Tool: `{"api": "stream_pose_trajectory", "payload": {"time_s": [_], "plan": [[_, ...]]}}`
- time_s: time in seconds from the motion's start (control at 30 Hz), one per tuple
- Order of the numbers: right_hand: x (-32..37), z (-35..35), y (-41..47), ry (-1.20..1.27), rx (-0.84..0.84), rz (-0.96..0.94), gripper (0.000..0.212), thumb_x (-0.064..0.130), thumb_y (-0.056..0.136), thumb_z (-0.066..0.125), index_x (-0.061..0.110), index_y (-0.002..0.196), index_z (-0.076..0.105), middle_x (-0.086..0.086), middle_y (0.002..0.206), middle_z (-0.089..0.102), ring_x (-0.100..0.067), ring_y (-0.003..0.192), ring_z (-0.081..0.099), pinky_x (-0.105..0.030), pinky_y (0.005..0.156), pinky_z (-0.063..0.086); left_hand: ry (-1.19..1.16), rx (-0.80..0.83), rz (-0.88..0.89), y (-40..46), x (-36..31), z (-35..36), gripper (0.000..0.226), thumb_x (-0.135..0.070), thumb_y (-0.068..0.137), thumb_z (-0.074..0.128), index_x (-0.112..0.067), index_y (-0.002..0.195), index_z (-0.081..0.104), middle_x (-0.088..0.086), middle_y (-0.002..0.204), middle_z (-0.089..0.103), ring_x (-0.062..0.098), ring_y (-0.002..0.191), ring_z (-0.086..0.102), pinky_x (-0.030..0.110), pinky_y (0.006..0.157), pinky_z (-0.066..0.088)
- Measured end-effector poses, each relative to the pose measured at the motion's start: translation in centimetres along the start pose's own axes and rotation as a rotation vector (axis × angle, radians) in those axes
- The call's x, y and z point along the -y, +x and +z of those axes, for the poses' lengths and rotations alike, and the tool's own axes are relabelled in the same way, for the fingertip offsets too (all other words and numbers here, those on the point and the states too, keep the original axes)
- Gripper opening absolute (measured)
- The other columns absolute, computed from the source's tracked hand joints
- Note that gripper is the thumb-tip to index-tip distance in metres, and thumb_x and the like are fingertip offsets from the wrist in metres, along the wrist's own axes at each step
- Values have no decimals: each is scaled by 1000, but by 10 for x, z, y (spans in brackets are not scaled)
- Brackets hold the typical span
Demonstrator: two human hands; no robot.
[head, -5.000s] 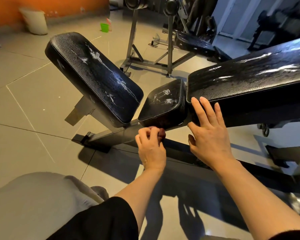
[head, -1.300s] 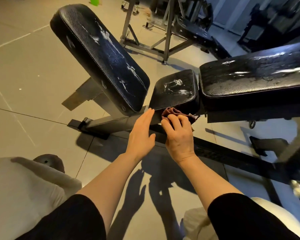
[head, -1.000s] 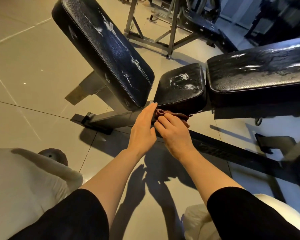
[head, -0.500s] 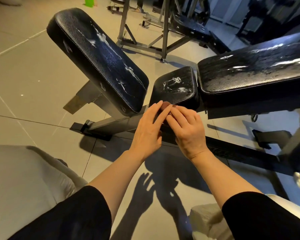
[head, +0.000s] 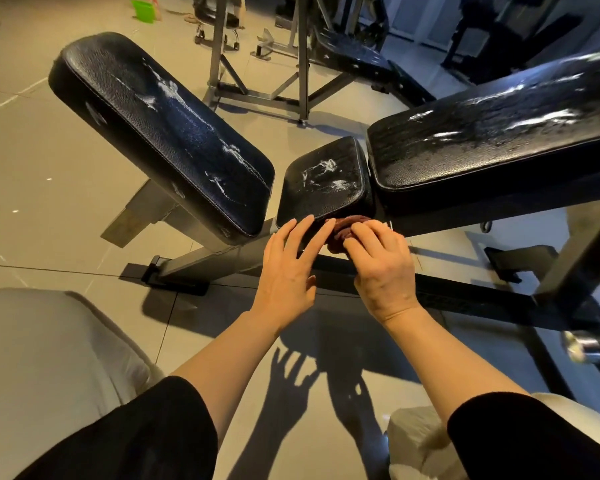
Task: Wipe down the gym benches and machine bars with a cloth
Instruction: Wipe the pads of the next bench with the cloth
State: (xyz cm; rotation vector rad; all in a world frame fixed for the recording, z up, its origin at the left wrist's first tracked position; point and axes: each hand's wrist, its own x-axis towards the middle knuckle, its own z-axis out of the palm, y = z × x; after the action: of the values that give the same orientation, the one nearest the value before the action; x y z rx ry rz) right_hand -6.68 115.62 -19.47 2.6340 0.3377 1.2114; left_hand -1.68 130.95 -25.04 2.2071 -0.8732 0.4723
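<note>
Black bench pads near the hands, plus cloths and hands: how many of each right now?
Black bench pads: 3 (tilted left pad, small seat pad, long right pad)
Cloths: 1 (cloth)
Hands: 2 (left hand, right hand)
Total: 6

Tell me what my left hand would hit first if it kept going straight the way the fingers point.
Most likely the near edge of the small seat pad. The left hand lies open, its fingertips already about at that edge; depth is unclear, so they might slip just under it.

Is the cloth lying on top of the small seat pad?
No, the right hand holds the cloth against the near edge below the small seat pad.
</note>
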Motion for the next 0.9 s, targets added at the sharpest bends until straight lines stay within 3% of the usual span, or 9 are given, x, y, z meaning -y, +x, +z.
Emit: {"api": "stream_pose_trajectory", "payload": {"time_s": [0.1, 0.2, 0.33, 0.43, 0.53, 0.6, 0.73, 0.83, 0.9], "plan": [[-7, -5, 13, 2, -100, 128, 32, 10, 102, 38, 3, 100, 70, -13, 110, 68, -30, 108, 56, -39, 78, 52, -3, -1, -11, 2, 0, 1, 106, -8, 69, 77, -30, 151, 15, 5, 154, 25, 30, 141, 23, 50, 114, 24], [-10, -2, 15, -10, -61, 205, 28, 1, 93, 45, 1, 112, 66, -16, 118, 64, -32, 111, 54, -39, 84, 53, -19, -1, -8, 2, 1, 0, 103, -7, 69, 75, -29, 152, 16, 4, 154, 26, 28, 141, 24, 49, 115, 24], [8, 0, 6, 63, 6, 99, 39, 5, 96, 29, 3, 99, 68, -14, 104, 65, -29, 95, 54, -37, 70, 53, -177, -74, -75, 1, 7, -5, 92, 3, 72, 64, -22, 151, 24, 3, 147, 37, 18, 137, 33, 49, 113, 31], [17, 11, 6, 75, 10, 45, 33, 10, 102, 37, 1, 102, 69, -18, 102, 64, -32, 92, 57, -38, 70, 54, -261, -124, -228, -1, 10, -9, 84, 8, 79, 56, -21, 151, 24, 1, 147, 39, 12, 135, 36, 30, 114, 31], [28, 26, 3, 68, -13, 85, 21, 5, 98, 49, 0, 105, 68, -22, 105, 63, -33, 97, 55, -36, 81, 54, -283, -66, -275, -3, 14, -12, 83, 10, 83, 52, -25, 152, 21, -2, 149, 39, 10, 135, 36, 0, 103, 16], [31, 31, 3, 70, -20, 82, 17, 2, 94, 55, 1, 105, 68, -22, 104, 62, -32, 97, 54, -37, 84, 54, -287, -29, -266, -5, 18, -15, 86, 10, 82, 52, -27, 152, 20, -4, 152, 36, 9, 137, 33, -6, 99, 11], [38, 35, 4, 128, 104, -54, 21, -1, 89, 57, 1, 107, 67, -21, 107, 63, -34, 99, 58, -37, 83, 55, -246, -23, -226, -11, 25, -26, 84, 11, 80, 55, -23, 151, 25, -2, 151, 37, 8, 137, 33, 1, 106, 13], [55, 36, 6, 235, 254, -181, 33, -2, 74, 67, 0, 107, 67, -18, 107, 65, -33, 98, 60, -35, 71, 58, -198, -77, -189, -15, 30, -42, 76, 11, 78, 57, -16, 146, 36, 3, 144, 45, 12, 133, 38, 12, 110, 21], [70, 33, 19, 283, 222, -170, 36, -3, 72, 69, 0, 108, 67, -17, 106, 65, -30, 98, 57, -35, 75, 57, -141, -129, -176, -19, 38, -53, 71, 12, 75, 58, -11, 140, 43, 7, 140, 48, 15, 131, 39, 15, 112, 21]]}}
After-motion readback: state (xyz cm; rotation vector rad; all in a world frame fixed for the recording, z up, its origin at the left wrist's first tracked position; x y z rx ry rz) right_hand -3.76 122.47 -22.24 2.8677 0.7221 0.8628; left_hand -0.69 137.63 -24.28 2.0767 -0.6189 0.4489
